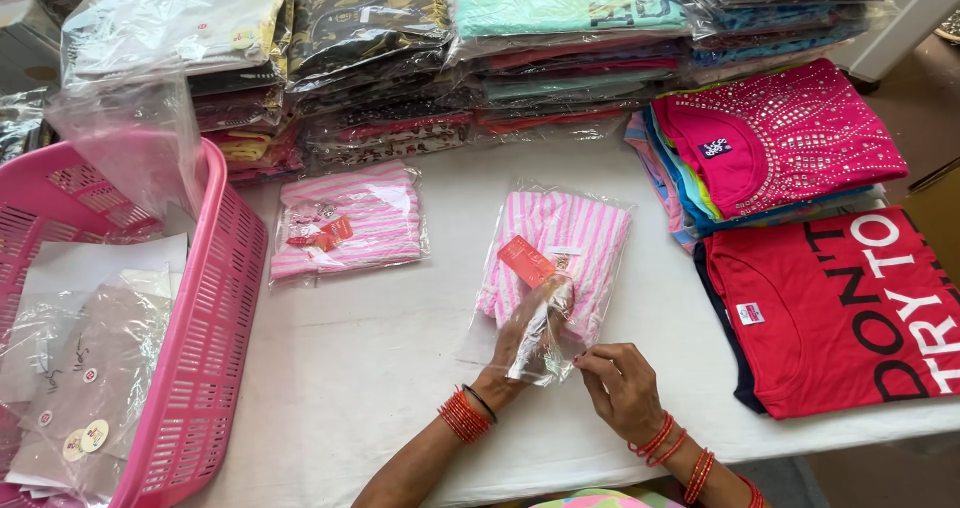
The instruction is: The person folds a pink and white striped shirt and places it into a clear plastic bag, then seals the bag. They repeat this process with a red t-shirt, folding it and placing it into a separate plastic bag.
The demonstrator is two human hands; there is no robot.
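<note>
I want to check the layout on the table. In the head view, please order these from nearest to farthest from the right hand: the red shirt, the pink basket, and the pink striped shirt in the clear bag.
1. Pink striped shirt in the clear bag: just above the right hand, which touches the bag's open end.
2. Red shirt: to its right.
3. Pink basket: far left.

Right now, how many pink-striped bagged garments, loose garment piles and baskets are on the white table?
Pink-striped bagged garments: 2, one lying flat, one held at its open end by the left hand and right hand
Loose piles: 2, magenta-topped, red-topped
Pink basket: 1
Total: 5
</note>
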